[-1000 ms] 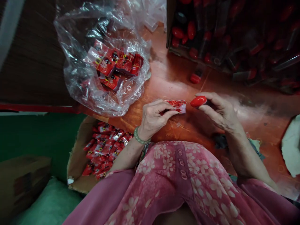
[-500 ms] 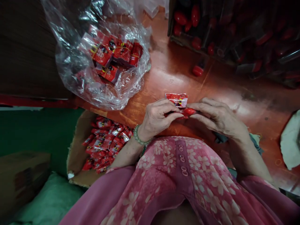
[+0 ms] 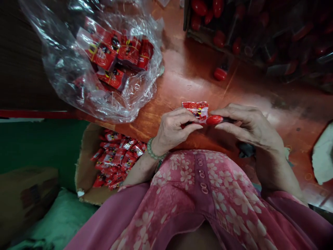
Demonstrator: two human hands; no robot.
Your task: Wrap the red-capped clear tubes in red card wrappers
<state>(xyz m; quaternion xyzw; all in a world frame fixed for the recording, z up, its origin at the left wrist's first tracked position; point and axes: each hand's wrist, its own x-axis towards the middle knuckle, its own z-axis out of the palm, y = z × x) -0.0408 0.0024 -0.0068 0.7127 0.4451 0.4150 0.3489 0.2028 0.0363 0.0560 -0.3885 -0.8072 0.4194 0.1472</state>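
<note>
In the head view my left hand (image 3: 175,126), with a green bead bracelet at its wrist, pinches a red printed plastic packet (image 3: 194,107) between thumb and fingers. My right hand (image 3: 251,125) grips a dark, slender piece with a rounded red end (image 3: 214,120). That red end points left, beside the packet's edge and close to my left fingertips. Whether it touches the packet, I cannot tell. My fingers cover much of the packet and of the dark part.
Bundled red packets (image 3: 106,55) lie in a clear plastic bag (image 3: 140,104). Below, a cardboard box (image 3: 87,152) holds many red packets (image 3: 117,156). At the upper right, a dark box (image 3: 197,37) contains red-ended pieces; one loose red-ended piece (image 3: 220,73) lies on the table (image 3: 179,80).
My right hand has moved slightly right, and more of the red end and its dark part now shows. My left hand has barely moved. The whole view has shifted a little.
</note>
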